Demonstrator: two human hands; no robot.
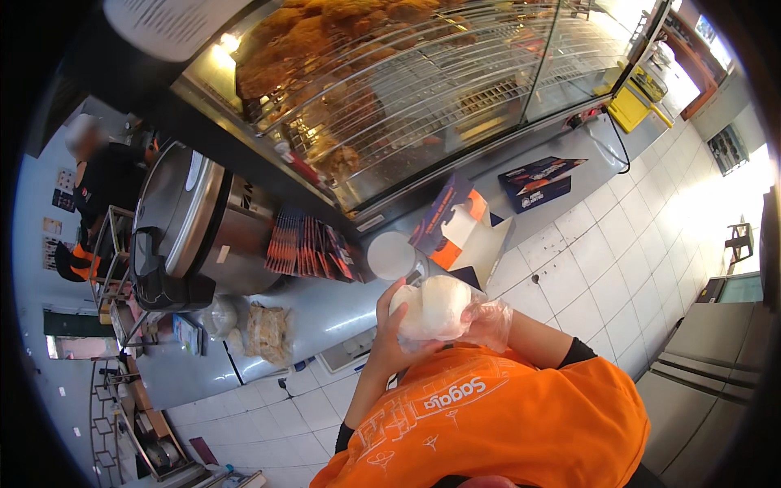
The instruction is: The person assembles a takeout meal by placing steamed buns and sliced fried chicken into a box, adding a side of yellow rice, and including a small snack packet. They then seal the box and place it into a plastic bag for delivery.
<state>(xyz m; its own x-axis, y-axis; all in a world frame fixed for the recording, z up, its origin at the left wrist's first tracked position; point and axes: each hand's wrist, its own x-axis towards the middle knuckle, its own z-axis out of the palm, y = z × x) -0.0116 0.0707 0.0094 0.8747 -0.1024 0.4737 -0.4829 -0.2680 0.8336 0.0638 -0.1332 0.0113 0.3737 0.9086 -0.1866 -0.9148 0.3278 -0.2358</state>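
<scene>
Head view shows me left hand (pixel 392 329) and plastic-covered right hand (pixel 485 320) half-curled, gripping white bundles (pixel 437 306) near the worktop (pixel 329 307)'s front edge.

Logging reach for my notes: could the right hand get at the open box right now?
Probably yes: the open box stands close by, with no clear obstacle seen, though the right hand is busy with the white bundle.

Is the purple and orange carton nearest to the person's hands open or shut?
The carton is open: its panels stand apart, and the white inside shows.
</scene>
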